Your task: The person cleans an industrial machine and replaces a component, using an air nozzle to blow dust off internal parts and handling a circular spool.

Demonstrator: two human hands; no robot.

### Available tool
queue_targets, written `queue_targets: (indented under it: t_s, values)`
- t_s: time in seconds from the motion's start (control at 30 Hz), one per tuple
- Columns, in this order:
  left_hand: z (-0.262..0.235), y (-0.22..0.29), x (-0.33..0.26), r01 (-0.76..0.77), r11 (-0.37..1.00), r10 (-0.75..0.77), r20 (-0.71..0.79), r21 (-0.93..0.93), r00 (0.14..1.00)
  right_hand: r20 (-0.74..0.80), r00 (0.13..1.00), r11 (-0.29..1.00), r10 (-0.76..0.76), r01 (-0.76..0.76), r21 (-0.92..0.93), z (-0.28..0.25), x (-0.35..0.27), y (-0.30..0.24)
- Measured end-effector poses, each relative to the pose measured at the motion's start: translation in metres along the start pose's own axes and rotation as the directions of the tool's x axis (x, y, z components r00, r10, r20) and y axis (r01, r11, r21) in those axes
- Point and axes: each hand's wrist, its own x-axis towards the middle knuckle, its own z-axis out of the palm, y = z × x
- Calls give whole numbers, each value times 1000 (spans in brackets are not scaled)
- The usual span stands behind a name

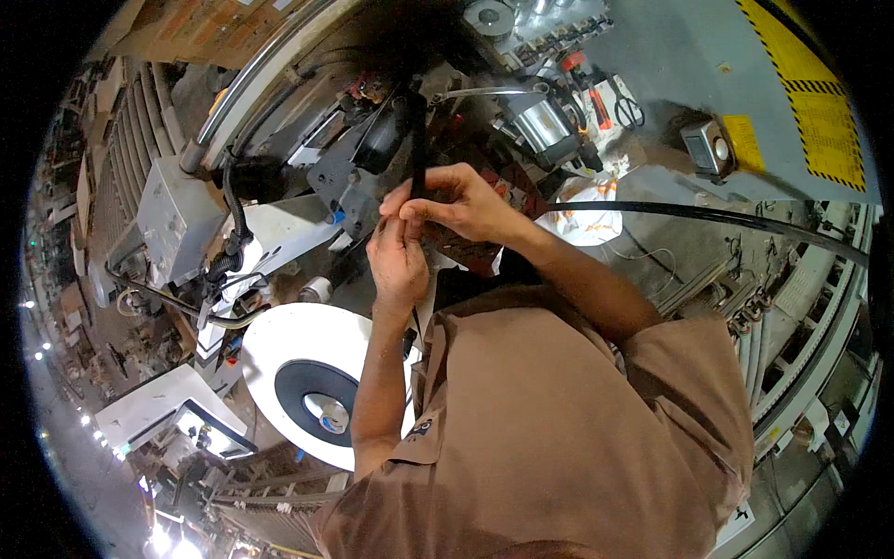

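Grip: your two hands met in front of you, fingertips together and closed narrow.
Right hand: your right hand [458, 200] pinched a black strip [418, 140] between thumb and fingers.
Left hand: your left hand [399, 265] was raised just under the right, its fingertips touching the right's; you could not tell whether it also held the strip, since the fingers hid the spot.
Black strip: it ran from your right-hand pinch straight away from you, its far end lost in the dark machinery.
Black cylinder: the black cylinder [380, 140] sat beyond the grip and slightly left, near the strip.
Silver canister: the silver canister [545, 126] lay beyond the grip, to its right.
Cutting tools: scissors [628, 110] and a red-handled tool [598, 104] lay farther right of the grip, past the canister.
Knob box: a small box with a round knob [708, 151] stood well to the right of the grip, on the gray worktop [670, 56].
Plastic bag: a white and orange bag [587, 222] lay right of the grip, beyond your forearm.
Black tube: a long black tube [726, 215] stretched rightward from near the bag.
White disc: a large white disc [270, 345] with a black hub stood nearer you than the grip, to its left.
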Motion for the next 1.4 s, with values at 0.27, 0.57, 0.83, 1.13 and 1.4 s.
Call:
queue_targets:
  t_s: [0.27, 0.57, 0.83, 1.13, 1.4]
  values:
    - [-1, 31, 33, 100, 990, -131, 352, 102, 927, -504, 847, 986, -168, 138, -97, -45, 15, 7]
    - [-4, 1, 0, -107, 979, 18, 444, 174, 896, -757, 527, 910, -387, 87, -405, -199, -5, -3]
    - [-31, -57, 7, -134, 900, 181, -76, 415, 981, -537, 433, 685, -724, 355, -636, -168, -26, -112]
    - [-88, -131, 75, -23, 686, 44, -9, 727, 999, -126, 759, 169, -639, -21, -985, -125, 10, -27]
    - [-87, -162, 90, -156, 447, -180, 260, 881, 949, -234, 893, -74, -385, -283, -956, -130, 24, -40]
